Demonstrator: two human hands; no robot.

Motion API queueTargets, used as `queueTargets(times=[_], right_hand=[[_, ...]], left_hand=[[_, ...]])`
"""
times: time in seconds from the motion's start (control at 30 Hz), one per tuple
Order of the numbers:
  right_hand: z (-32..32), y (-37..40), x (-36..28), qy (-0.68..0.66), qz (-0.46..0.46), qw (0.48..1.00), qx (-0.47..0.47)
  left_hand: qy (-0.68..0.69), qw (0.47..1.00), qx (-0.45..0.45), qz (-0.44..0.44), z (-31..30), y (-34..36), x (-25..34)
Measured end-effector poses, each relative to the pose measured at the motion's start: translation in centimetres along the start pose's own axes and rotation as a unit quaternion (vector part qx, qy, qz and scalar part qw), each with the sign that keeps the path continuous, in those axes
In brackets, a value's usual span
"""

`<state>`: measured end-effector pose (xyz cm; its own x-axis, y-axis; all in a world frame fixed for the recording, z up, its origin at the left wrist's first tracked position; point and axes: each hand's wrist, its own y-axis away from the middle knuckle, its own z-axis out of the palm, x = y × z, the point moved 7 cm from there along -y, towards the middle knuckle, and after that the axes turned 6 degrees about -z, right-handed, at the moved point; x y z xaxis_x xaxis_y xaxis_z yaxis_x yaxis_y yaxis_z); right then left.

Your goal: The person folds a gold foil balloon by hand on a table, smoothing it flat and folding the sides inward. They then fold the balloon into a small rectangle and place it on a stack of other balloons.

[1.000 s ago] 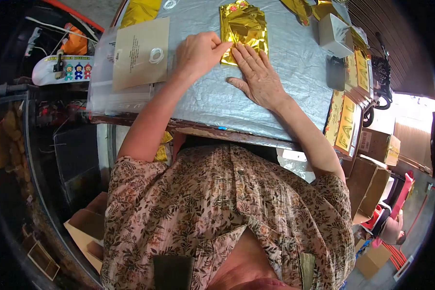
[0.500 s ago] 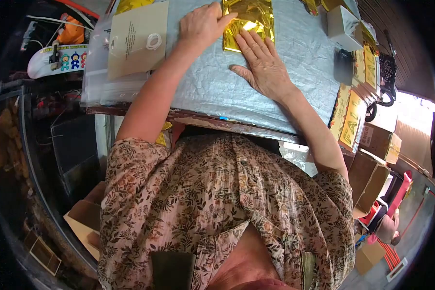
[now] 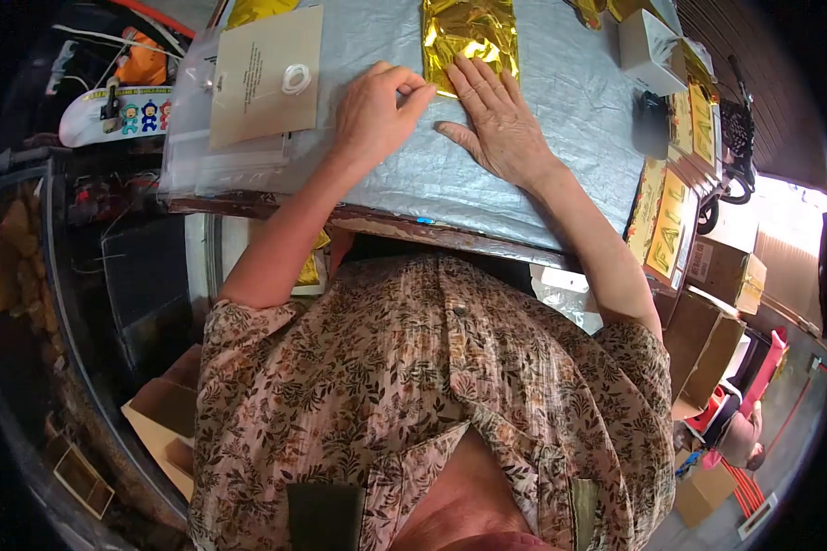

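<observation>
A folded sheet of shiny gold foil (image 3: 470,41) lies on the silvery-blue covered table (image 3: 560,129), its top cut off by the frame edge. At its lower left corner is my left hand (image 3: 377,110), fingers curled and thumb and forefinger pinched together on the foil's edge. My right hand (image 3: 501,124) rests flat with fingers spread, its fingertips on the lower right part of the foil and its thumb on the table cover.
Left on the table are a printed cardboard sheet (image 3: 266,78), a white ring-shaped coil (image 3: 296,79) and clear plastic bags (image 3: 188,161). To the right stand a white box (image 3: 651,50), a dark container (image 3: 652,124) and yellow boxes (image 3: 666,225). Another person (image 3: 742,436) is far right.
My left hand has slid down along the foil's left side to its lower corner, its fingers more curled. My right hand stays flat in nearly the same place.
</observation>
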<state>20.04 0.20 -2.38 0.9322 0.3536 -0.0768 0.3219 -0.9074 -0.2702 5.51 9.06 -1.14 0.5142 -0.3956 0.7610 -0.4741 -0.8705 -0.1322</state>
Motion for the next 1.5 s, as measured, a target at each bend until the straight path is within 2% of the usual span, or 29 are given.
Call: queueTargets(times=[0.07, 0.13, 0.23, 0.33, 0.57, 0.63, 0.67, 0.73, 0.9, 0.97, 1.03, 1.1, 1.13, 1.2, 1.27, 1.33, 1.43, 1.47, 1.5], right_hand=[[0.2, 0.1, 0.1, 0.003, -0.001, 1.0, 0.004], [0.3, 0.1, 0.2, 0.002, 0.002, 1.0, 0.005], [0.3, 0.1, 0.2, -0.005, 0.006, 1.0, 0.009], [0.3, 0.1, 0.2, -0.013, 0.007, 1.0, 0.012], [0.5, 0.4, 0.3, -0.033, 0.009, 0.999, 0.015], [0.2, 0.2, 0.3, -0.028, 0.008, 0.999, 0.017], [0.2, 0.2, 0.2, -0.027, 0.01, 0.999, 0.013], [0.2, 0.3, 0.1, -0.027, 0.013, 1.0, 0.008], [0.5, 0.6, -0.3, -0.016, 0.025, 1.0, 0.005], [0.8, 0.8, -1.0, -0.01, 0.068, 0.998, 0.011], [1.0, 0.7, -2.0, -0.004, 0.082, 0.996, 0.017], [1.4, 0.6, -2.4, 0.002, 0.125, 0.992, 0.007], [1.4, 0.4, -2.5, -0.024, 0.132, 0.991, -0.027], [1.4, 0.3, -2.1, -0.011, 0.129, 0.991, -0.023], [0.5, 0.1, -0.6, 0.001, 0.126, 0.992, -0.022], [-1.8, -0.6, 1.8, -0.125, 0.095, 0.986, -0.048], [-2.8, -1.9, 5.3, 0.006, 0.03, 0.999, -0.035], [-1.8, -2.2, 6.7, 0.051, -0.016, 0.999, 0.006], [-1.6, -2.7, 7.8, 0.052, -0.016, 0.998, 0.007]], left_hand=[[0.003, 1.0, 0.012, -0.01, 0.3, -0.2, 0.0], [-0.022, 0.998, 0.009, -0.057, 0.6, -0.3, -0.3], [-0.057, 0.996, 0.054, -0.029, 0.9, 0.0, 0.0], [-0.077, 0.996, 0.055, 0.002, 1.2, 0.1, -0.2], [-0.072, 0.997, 0.022, 0.009, 1.5, -0.1, -0.8], [-0.067, 0.996, 0.054, 0.029, 0.9, -0.1, -0.8], [-0.068, 0.996, 0.057, 0.031, 0.8, -0.1, -0.9], [-0.051, 0.998, 0.031, -0.029, 0.9, -0.2, -1.2], [-0.022, 0.999, 0.023, -0.001, 0.6, -0.3, -1.0], [-0.006, 1.0, 0.018, 0.018, 0.4, -0.3, -0.1], [-0.146, 0.984, 0.066, 0.08, 0.0, 0.3, 1.8], [-0.103, 0.991, 0.045, 0.072, 1.7, -0.3, 2.3], [-0.063, 0.996, 0.024, 0.059, 2.6, -0.4, 2.9], [-0.039, 0.999, 0.006, 0.036, 4.1, -0.5, 3.3], [0.012, 0.995, 0.069, 0.065, 4.9, -0.2, 2.9], [-0.007, 0.994, 0.075, 0.076, 5.1, 0.1, 3.2], [-0.056, 0.989, 0.082, 0.107, 4.9, 0.9, 4.3], [-0.078, 0.989, 0.065, 0.109, 5.1, 1.0, 4.3], [-0.099, 0.988, 0.048, 0.112, 5.2, 0.9, 4.3]])
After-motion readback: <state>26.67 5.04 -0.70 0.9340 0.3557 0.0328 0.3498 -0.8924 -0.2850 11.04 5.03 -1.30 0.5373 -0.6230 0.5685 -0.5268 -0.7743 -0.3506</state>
